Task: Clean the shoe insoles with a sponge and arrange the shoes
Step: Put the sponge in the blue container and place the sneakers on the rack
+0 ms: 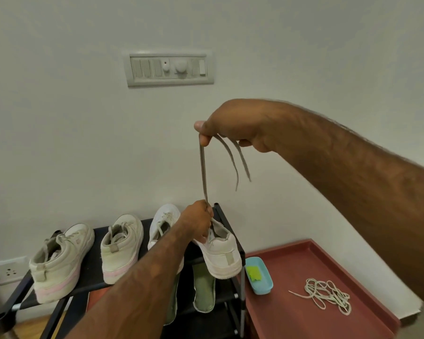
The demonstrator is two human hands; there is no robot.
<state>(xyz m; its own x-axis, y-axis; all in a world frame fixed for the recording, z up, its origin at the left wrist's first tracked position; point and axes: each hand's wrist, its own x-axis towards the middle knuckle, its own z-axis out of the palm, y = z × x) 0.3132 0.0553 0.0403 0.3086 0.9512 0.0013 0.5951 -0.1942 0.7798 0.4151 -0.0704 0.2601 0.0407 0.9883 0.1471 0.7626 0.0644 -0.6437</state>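
Note:
My right hand (pixel 233 126) is raised high and pinches a grey shoelace (pixel 203 172) pulled taut up out of a white sneaker (pixel 222 253); two loose lace ends hang from that hand. My left hand (pixel 197 222) grips that sneaker at its tongue, at the right end of the black shoe rack (pixel 88 280). Three more white sneakers (pixel 121 248) stand in a row on the rack's top shelf. Two green insoles (pixel 203 289) lie on the shelf below. A green sponge (pixel 253 272) sits in a blue tray (pixel 262 285).
A red-brown tray surface (pixel 291 314) at the right holds the blue tray and a tangled pile of loose laces (pixel 328 293). A switch panel (pixel 169 68) is on the white wall above. A wall socket (pixel 3 271) sits low left.

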